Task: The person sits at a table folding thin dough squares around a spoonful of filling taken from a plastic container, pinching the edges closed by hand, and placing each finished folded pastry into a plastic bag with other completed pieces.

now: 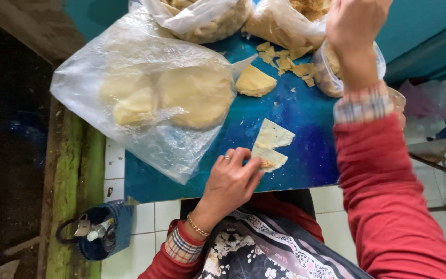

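Left hand: your left hand (232, 178) rests at 6 o'clock on the blue table (305, 155), a ring on one finger, fingertips together and pressing the near corner of the folded dough sheet (267, 157).
Folded dough sheet: a thin pale piece with crumbly filling showing at its edge, touching a second flat dough sheet (274, 135) just beyond it toward 12 o'clock.
Right hand: your right hand (356, 23) reaches to 1 o'clock over a clear filling container (331, 70); you cannot tell how its fingers are set, since the view shows only the back of the hand.
Dough bag: a clear plastic bag (145, 98) with large dough lumps lies at 10 o'clock.
Dough wedge: a cut dough wedge (254, 81) sits at 12 o'clock, beside scattered dough scraps (287, 61).
Floor: a blue basket (101, 230) stands at 8 o'clock.
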`<state>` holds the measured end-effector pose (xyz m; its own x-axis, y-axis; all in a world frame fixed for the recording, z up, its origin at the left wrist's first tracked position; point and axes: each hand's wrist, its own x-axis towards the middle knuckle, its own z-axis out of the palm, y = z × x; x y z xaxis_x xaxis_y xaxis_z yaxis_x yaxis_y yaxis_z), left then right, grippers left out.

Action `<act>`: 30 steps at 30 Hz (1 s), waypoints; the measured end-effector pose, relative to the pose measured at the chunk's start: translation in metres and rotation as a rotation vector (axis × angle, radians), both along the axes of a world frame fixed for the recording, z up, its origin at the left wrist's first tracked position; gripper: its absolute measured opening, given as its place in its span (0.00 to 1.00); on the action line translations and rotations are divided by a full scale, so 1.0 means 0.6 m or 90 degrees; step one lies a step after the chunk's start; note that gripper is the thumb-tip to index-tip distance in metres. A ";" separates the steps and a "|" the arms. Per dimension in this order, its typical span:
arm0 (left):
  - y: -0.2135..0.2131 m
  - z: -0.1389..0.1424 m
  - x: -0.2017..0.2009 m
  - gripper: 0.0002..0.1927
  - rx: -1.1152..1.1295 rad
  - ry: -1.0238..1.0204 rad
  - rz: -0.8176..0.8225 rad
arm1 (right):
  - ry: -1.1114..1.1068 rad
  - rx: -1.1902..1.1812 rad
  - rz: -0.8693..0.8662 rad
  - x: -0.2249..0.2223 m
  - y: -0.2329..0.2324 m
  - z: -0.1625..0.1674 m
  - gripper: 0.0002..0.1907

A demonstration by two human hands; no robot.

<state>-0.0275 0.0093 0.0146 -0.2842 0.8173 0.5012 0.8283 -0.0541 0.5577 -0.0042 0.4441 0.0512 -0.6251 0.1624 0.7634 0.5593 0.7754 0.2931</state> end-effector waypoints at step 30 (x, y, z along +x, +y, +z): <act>0.016 -0.031 0.024 0.06 -0.083 -0.021 0.215 | 0.123 -0.837 0.215 0.220 -0.488 -0.094 0.09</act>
